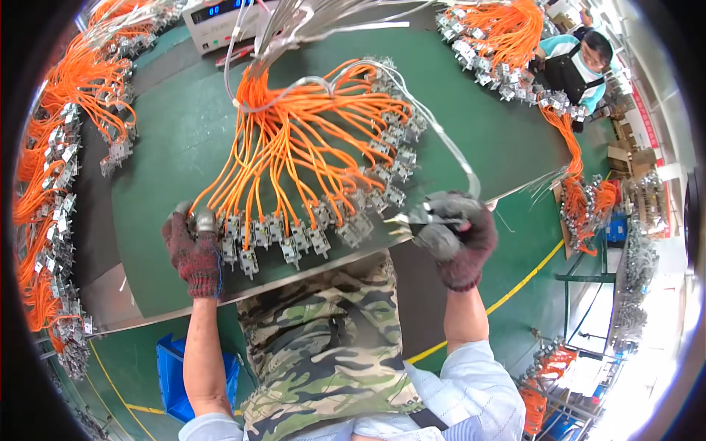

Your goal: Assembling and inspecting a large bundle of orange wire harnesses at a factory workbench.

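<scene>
A fan of orange cables [283, 132] lies on the green table, with small metal connectors [292, 246] at the ends. At the fan's left end, my left hand [193, 250], in a dark red glove with grey fingers, closes around one orange cable's end; its connector is mostly hidden. Off the fan's right end, above the table's front edge, my gloved right hand [463, 239] grips a probe-like tool [401, 223] with pale tips pointing left. A grey lead [445, 136] arcs from the cable bundle to this hand. Motion blurs the tool.
A power supply [220, 26] with a blue display stands at the back. More orange cable bundles [81, 73] line the left side and hang at the far right [566, 143]. Across the table, a co-worker [573, 70] handles connectors. Below the front edge sits a blue bin [173, 378].
</scene>
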`<state>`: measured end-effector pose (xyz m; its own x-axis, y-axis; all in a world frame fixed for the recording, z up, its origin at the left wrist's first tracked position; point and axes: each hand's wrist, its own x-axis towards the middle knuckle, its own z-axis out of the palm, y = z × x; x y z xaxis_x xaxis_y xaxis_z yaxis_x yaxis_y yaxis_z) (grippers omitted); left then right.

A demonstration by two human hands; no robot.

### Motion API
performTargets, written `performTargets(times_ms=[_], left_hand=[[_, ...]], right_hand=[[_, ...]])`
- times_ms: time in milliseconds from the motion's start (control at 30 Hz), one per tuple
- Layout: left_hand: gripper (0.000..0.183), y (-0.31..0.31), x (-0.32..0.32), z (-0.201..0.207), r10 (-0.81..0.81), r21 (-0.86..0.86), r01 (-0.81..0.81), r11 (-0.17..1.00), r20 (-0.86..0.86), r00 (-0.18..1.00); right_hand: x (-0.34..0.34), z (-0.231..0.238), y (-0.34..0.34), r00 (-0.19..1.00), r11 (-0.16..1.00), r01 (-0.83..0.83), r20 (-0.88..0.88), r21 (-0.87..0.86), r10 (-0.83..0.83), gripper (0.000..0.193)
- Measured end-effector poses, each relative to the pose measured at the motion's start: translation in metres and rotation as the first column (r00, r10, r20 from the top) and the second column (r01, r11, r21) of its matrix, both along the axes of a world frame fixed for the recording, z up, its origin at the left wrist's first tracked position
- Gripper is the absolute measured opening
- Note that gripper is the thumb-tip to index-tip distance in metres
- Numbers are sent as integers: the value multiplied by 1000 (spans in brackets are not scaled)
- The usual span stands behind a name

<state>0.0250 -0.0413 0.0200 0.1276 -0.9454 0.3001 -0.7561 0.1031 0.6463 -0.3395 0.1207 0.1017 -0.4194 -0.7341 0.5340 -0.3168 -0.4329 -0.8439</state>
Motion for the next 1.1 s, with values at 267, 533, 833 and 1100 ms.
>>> performTargets(times_ms=[267,533,833,1100], left_hand=[[39,-4,4,-4,-15,-22,14,1000,-66,998],[38,-2,0,-4,-5,-24,2,1000,-110,994],[36,-2,0,-3,8,-7,-9,1000,-109,994],[34,-2,0,-5,-5,-4,4,1000,-118,993]], right_hand=[[-3,40,-15,979,991,-54,-204,-123,28,44],[13,-46,1,884,917,-11,432,399,-178,32],[13,-57,-3,855,901,-71,491,428,-166,30],[22,-66,-4,915,899,-42,378,435,-140,27]])
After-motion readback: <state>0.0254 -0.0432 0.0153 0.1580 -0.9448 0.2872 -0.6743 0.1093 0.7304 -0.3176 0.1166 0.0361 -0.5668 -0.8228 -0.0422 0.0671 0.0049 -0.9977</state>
